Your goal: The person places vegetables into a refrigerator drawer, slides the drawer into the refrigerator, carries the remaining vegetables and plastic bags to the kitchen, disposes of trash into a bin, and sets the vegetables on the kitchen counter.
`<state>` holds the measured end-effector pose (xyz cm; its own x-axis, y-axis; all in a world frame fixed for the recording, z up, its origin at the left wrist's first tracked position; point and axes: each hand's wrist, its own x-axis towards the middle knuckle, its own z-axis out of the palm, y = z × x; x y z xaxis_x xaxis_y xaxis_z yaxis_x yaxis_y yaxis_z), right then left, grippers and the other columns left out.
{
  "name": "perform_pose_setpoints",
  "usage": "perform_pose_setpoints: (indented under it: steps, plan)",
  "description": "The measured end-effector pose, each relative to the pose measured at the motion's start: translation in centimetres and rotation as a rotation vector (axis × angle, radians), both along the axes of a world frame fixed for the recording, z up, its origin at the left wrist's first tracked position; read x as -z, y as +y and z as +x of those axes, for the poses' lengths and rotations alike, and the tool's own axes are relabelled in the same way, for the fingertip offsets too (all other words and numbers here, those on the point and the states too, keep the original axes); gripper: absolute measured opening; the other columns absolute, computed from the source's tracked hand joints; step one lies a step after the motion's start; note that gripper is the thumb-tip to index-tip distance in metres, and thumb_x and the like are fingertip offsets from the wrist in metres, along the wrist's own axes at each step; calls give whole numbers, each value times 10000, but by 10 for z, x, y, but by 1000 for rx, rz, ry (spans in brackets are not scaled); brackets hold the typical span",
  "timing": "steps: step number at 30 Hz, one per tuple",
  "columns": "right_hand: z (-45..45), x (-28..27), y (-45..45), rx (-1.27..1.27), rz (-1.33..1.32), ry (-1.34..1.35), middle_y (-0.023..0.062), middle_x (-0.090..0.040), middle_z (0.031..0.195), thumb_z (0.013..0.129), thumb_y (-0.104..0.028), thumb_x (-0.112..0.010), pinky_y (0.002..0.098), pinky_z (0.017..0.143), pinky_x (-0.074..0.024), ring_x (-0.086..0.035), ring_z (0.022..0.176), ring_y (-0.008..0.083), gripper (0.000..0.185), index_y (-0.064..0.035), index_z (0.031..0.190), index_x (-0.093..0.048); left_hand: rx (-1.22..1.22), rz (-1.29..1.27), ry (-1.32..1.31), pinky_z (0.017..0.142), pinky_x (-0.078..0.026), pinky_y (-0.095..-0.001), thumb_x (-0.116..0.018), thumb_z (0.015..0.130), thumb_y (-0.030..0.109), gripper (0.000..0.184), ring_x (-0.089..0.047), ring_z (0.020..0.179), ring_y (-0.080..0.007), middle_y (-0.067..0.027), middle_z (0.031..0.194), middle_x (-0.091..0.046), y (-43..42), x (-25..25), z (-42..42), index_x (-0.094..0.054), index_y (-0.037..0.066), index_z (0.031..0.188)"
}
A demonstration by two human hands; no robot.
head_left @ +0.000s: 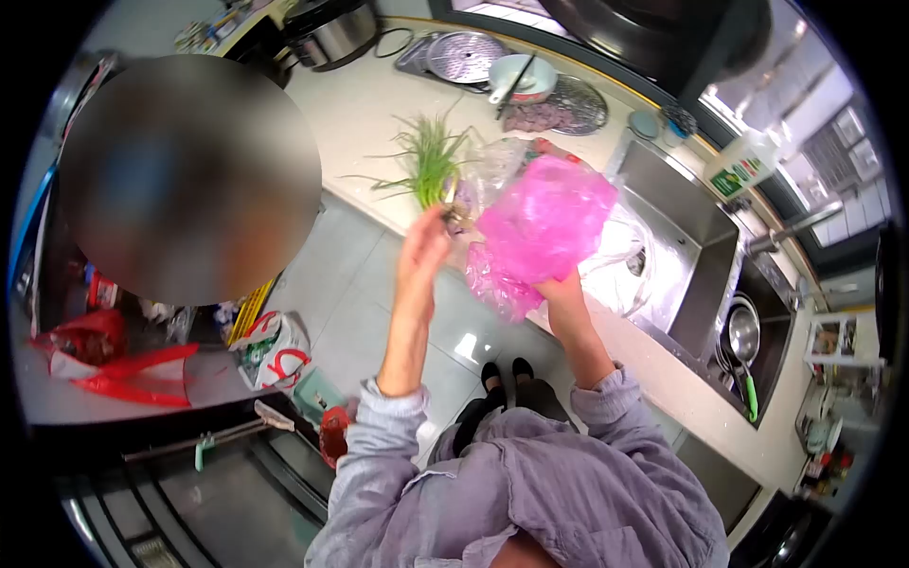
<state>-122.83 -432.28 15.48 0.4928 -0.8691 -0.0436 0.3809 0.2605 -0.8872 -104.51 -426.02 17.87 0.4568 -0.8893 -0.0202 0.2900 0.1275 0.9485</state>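
Observation:
My right hand (561,289) is closed on a pink plastic bag (549,218), its fingers mostly hidden by the film. The bag hangs in front of the counter's edge, near the sink. My left hand (426,248), slightly blurred, is raised to the left of the bag with its fingers curled together. A small brownish thing shows at its fingertips, too unclear to name. Just beyond that hand, a bunch of green onions (428,161) lies on the counter, leaves pointing away. Behind the pink bag is a clear plastic bag (497,168).
A steel sink (677,189) is at the right, with a ladle (744,336) in its side basin. A white bowl (530,80) and a metal steamer plate (464,57) stand at the back. At left are a rice cooker (331,33) and a red bag (90,341).

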Motion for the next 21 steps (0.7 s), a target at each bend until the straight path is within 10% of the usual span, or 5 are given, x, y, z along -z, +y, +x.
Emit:
perform_pose_setpoints:
  steps: [3,11,17,21]
  plan:
    - [32,-29,7,-151,-103,-64,61,-561,975,727,-140,-679,265,730,-449,-549,848,139,426,-1,1085,-495,-79,-100,-403,907,-365,-288,-656,742,117,604,-468,1081,-193,-120,1225,-450,15,-31,-37,-377,20,1269]
    - [61,-17,17,-283,200,-52,112,-540,1048,709,-176,-709,299,811,-442,-542,933,179,556,13,1151,-430,-933,-219,362,777,-454,-303,-550,796,53,123,-551,833,-162,-61,896,-582,102,-21,50,-541,37,918]
    - [78,-2,42,-510,74,17,149,-501,1124,694,-210,-726,320,887,-400,-497,1033,209,651,31,1199,-393,-1053,-274,464,819,-446,-351,-507,866,203,242,-554,908,-202,-79,986,-585,169,-24,62,-533,35,1037]
    - [92,20,48,-542,-457,185,206,-382,1262,650,-254,-755,358,981,-303,-372,1185,271,832,42,1278,-296,-1080,-323,500,808,-453,-360,-503,876,257,263,-561,906,-200,-80,987,-593,206,-29,70,-548,48,1029]
